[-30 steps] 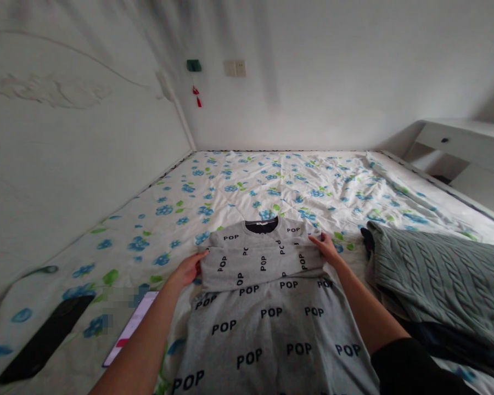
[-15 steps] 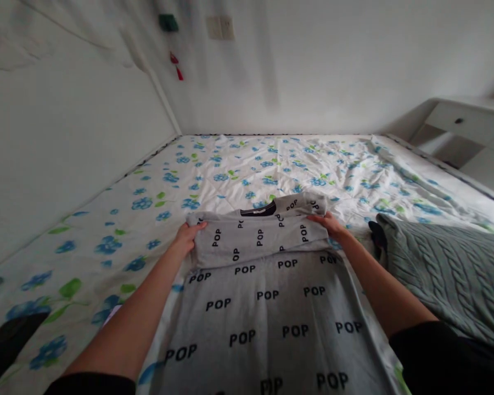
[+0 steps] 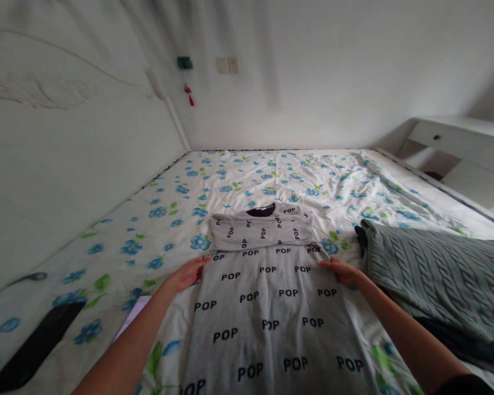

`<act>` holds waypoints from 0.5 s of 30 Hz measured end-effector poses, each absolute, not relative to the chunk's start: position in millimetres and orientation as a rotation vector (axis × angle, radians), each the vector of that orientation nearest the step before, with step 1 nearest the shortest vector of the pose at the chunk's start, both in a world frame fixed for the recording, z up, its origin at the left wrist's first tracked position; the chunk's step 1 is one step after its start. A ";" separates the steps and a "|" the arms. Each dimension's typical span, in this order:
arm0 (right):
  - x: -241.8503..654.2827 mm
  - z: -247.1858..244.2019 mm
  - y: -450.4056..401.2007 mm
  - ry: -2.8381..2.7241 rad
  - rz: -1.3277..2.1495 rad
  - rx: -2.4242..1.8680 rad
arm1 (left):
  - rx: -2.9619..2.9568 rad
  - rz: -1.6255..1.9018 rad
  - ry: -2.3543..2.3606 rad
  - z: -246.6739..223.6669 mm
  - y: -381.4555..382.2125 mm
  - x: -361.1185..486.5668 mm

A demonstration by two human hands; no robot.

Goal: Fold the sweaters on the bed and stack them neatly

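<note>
A light grey shirt (image 3: pixel 267 307) printed with black POP lettering lies spread on the bed, its body running toward me. Its dark neck opening (image 3: pixel 261 210) is at the far end. Below the neck, a band of the same cloth with the letters turned sideways lies folded across the upper part. My left hand (image 3: pixel 190 272) is closed at the shirt's left edge, just below that band. At the right edge, level with it, my right hand (image 3: pixel 341 271) pinches the cloth. Fingers beneath the fabric are partly hidden.
A white sheet with blue flowers (image 3: pixel 234 189) covers the bed. A grey-green cable-knit sweater (image 3: pixel 432 274) lies folded at right, over something dark. At left are a black flat object (image 3: pixel 39 345) and a pale purple item (image 3: pixel 135 315). White furniture (image 3: pixel 461 156) stands far right.
Both hands have left the folded band and come down the shirt's side edges, nearer to me. The band now lies flat on the shirt. The view has tilted up a little.
</note>
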State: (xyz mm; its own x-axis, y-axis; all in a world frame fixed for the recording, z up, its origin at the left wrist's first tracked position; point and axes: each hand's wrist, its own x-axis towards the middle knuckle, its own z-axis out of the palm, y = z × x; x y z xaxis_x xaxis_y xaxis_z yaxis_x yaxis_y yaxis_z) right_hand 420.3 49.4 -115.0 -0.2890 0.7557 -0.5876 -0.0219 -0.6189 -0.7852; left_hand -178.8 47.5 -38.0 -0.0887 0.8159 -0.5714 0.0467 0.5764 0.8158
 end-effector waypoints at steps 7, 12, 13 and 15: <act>433.8 -91.2 -40.6 -1.262 2.501 -1.696 | 0.787 0.032 1.373 1.8 -85.3 -174.3; 451.8 -70.4 -66.6 -1.438 2.524 -1.861 | 0.966 -0.138 1.320 1.6 -129.7 -181.2; 457.8 -66.1 -67.8 -1.485 2.484 -1.923 | 1.002 -0.174 1.327 0.6 -132.6 -184.3; 468.9 -59.7 -69.1 -1.577 2.404 -2.052 | 1.065 -0.304 1.290 -0.6 -135.1 -189.3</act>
